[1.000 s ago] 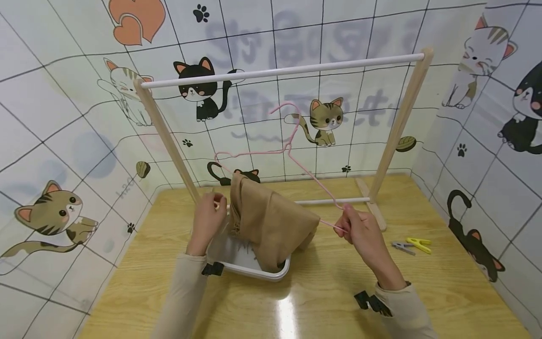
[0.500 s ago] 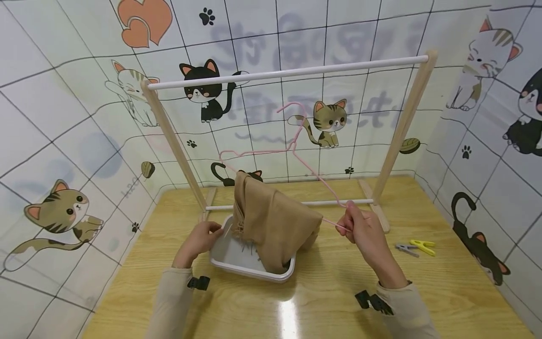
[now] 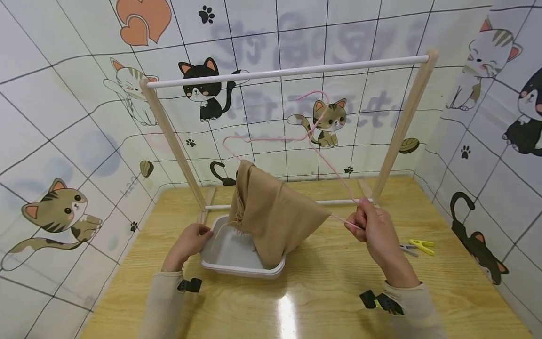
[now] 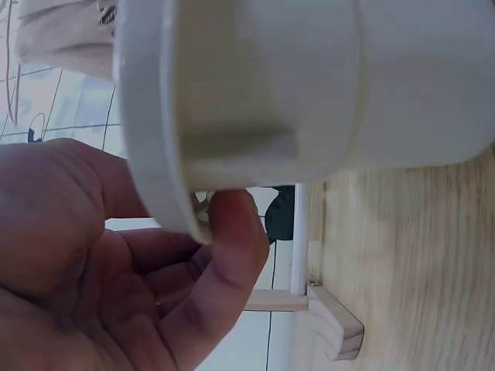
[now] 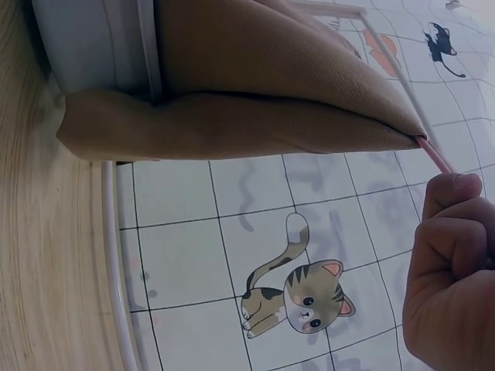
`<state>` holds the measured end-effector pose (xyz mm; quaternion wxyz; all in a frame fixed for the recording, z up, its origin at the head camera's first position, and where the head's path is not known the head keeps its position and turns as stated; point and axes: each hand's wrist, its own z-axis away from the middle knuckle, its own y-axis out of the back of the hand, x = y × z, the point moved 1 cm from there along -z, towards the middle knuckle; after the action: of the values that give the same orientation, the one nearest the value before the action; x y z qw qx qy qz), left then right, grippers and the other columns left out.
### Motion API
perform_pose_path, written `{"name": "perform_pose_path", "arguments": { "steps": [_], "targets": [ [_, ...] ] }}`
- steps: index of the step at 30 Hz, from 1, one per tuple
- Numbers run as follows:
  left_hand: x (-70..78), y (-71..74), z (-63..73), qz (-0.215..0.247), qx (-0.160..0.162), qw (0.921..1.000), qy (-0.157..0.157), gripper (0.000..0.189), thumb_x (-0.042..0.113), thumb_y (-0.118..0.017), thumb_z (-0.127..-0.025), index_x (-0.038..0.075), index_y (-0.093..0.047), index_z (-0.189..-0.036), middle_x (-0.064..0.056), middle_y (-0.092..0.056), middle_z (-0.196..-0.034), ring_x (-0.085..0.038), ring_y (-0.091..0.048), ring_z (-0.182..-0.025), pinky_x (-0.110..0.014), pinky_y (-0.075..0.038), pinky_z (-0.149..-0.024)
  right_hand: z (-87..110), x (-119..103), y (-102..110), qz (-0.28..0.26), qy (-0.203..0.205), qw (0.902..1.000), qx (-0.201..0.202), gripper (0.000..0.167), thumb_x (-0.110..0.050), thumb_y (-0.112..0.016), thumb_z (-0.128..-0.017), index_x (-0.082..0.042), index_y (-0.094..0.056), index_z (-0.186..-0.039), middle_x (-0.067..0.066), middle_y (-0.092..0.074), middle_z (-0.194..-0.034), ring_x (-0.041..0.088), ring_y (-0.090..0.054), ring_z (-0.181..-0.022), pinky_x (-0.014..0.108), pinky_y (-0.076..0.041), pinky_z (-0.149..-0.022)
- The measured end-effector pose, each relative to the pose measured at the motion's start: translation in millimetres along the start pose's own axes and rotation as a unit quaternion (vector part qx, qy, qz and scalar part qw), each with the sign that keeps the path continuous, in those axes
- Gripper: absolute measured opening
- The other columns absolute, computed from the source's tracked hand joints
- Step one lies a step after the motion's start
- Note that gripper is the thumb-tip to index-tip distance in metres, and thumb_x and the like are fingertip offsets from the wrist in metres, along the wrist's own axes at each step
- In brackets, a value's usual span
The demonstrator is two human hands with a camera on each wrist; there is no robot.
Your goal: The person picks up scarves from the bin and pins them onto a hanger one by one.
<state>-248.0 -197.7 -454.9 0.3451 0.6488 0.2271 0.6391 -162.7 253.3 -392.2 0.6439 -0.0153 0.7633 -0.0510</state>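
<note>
We look down on a pale, wood-grained bench (image 3: 330, 292), with a bright streak of glare in its front half. White, grid-lined walls (image 3: 258, 162) close it in at the back and both sides. On them we see cartoon cats, a tabby cat (image 3: 330, 120) and a black-and-white cat (image 3: 205, 89) among them, along with paw prints, an orange heart (image 3: 154, 21) and faint, blurred lettering.

Toward the back of the bench stands a rack (image 3: 288, 72): two wooden posts on wooden feet, joined by a white rod across the top and another low down.

In front of its left half sits a white tub (image 3: 241, 272), its rim pinched by the left hand (image 3: 186, 246) between thumb and fingers. The right hand (image 3: 378, 230) has its fingers curled tightly round the right corner of a pink hanger (image 3: 306, 138), which is held tilted below the top rod.

We find the brown cloth (image 3: 281, 212) draped over the hanger's lower bar, its fringed edge toward the left. One layer reaches down into the tub; the right wrist view shows another fold hanging outside it.

Near the right hand, a yellow clip (image 3: 422, 246) and a grey clip (image 3: 410, 250) lie together on the bench.
</note>
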Motion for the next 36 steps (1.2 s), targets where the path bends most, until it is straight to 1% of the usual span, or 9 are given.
{"name": "perform_pose_path", "arguments": {
  "steps": [4,6,10,11,15,22,27,31,36],
  "targets": [
    [-1.7,2.4,3.0,0.005,0.003,1.0000,0.004,0.028,0.009,-0.059,-0.101,-0.015,-0.067,-0.113,-0.024,-0.071,-0.101,-0.024,-0.067,-0.081,-0.032,-0.058,-0.064,0.4,-6,8,-0.029,-0.005,0.9995,0.006,0.057,-0.042,-0.040,-0.111,-0.009,-0.034,-0.065,-0.002,-0.057,-0.059,0.004,-0.040,-0.048,0.040,-0.015,-0.049],
    [-2.5,3.8,4.0,0.015,0.001,0.9998,0.014,0.029,0.009,-0.058,-0.102,-0.016,-0.065,-0.116,-0.025,-0.070,-0.102,-0.023,-0.067,-0.080,-0.032,-0.058,-0.063,1.1,-10,13,-0.044,-0.004,0.9989,0.013,0.055,-0.039,-0.040,-0.111,-0.011,-0.035,-0.064,-0.002,-0.057,-0.059,0.005,-0.041,-0.049,0.039,-0.015,-0.049],
    [-5.3,7.3,4.7,0.034,-0.002,0.9987,0.038,0.032,0.010,-0.056,-0.103,-0.016,-0.062,-0.120,-0.026,-0.068,-0.103,-0.021,-0.067,-0.078,-0.033,-0.059,-0.061,3.5,-19,23,-0.067,0.004,0.9974,0.026,0.055,-0.039,-0.040,-0.111,-0.011,-0.035,-0.063,-0.001,-0.057,-0.059,0.005,-0.044,-0.049,0.040,-0.014,-0.050],
    [-5.9,8.2,4.7,0.035,-0.002,0.9986,0.040,0.032,0.010,-0.055,-0.104,-0.017,-0.061,-0.120,-0.026,-0.068,-0.103,-0.021,-0.067,-0.078,-0.033,-0.060,-0.061,4.1,-21,25,-0.071,0.006,0.9971,0.028,0.056,-0.039,-0.041,-0.111,-0.011,-0.034,-0.063,-0.001,-0.057,-0.059,0.005,-0.044,-0.049,0.039,-0.014,-0.051],
    [-7.4,10.6,4.8,0.038,-0.005,0.9985,0.039,0.032,0.010,-0.055,-0.104,-0.017,-0.061,-0.120,-0.026,-0.068,-0.102,-0.020,-0.067,-0.077,-0.033,-0.060,-0.061,4.8,-26,37,-0.084,0.015,0.9959,0.029,0.056,-0.041,-0.044,-0.110,-0.010,-0.034,-0.064,0.000,-0.056,-0.059,0.007,-0.045,-0.049,0.041,-0.013,-0.052],
    [-8.0,10.7,5.9,0.041,-0.008,0.9984,0.039,0.034,0.012,-0.056,-0.104,-0.017,-0.061,-0.122,-0.026,-0.069,-0.104,-0.020,-0.068,-0.079,-0.033,-0.060,-0.062,8.0,-30,63,-0.096,0.038,0.9941,0.032,0.054,-0.039,-0.043,-0.110,-0.010,-0.033,-0.066,0.001,-0.057,-0.060,0.010,-0.045,-0.050,0.041,-0.012,-0.051],
    [-8.1,11.2,6.0,0.041,-0.011,0.9984,0.037,0.035,0.011,-0.055,-0.105,-0.017,-0.060,-0.124,-0.028,-0.068,-0.107,-0.022,-0.069,-0.081,-0.035,-0.060,-0.063,12.6,-33,77,-0.115,0.057,0.9908,0.043,0.053,-0.037,-0.043,-0.110,-0.009,-0.033,-0.067,0.003,-0.055,-0.060,0.012,-0.046,-0.051,0.039,-0.012,-0.050],
    [-8.2,12.8,4.6,0.029,0.000,0.9986,0.044,0.037,0.014,-0.055,-0.105,-0.016,-0.059,-0.126,-0.030,-0.067,-0.113,-0.025,-0.069,-0.086,-0.035,-0.061,-0.065,14.5,-34,83,-0.111,0.070,0.9904,0.044,0.053,-0.037,-0.043,-0.110,-0.008,-0.033,-0.067,0.004,-0.054,-0.059,0.014,-0.045,-0.051,0.038,-0.012,-0.048],
    [-9.9,14.6,3.5,0.000,0.016,0.9988,0.047,0.042,0.022,-0.057,-0.105,-0.013,-0.058,-0.129,-0.029,-0.065,-0.114,-0.029,-0.068,-0.088,-0.036,-0.060,-0.066,14.7,-33,92,-0.065,0.073,0.9942,0.045,0.054,-0.038,-0.043,-0.110,-0.006,-0.034,-0.067,0.003,-0.055,-0.059,0.015,-0.044,-0.051,0.041,-0.014,-0.050]
  ]
}}
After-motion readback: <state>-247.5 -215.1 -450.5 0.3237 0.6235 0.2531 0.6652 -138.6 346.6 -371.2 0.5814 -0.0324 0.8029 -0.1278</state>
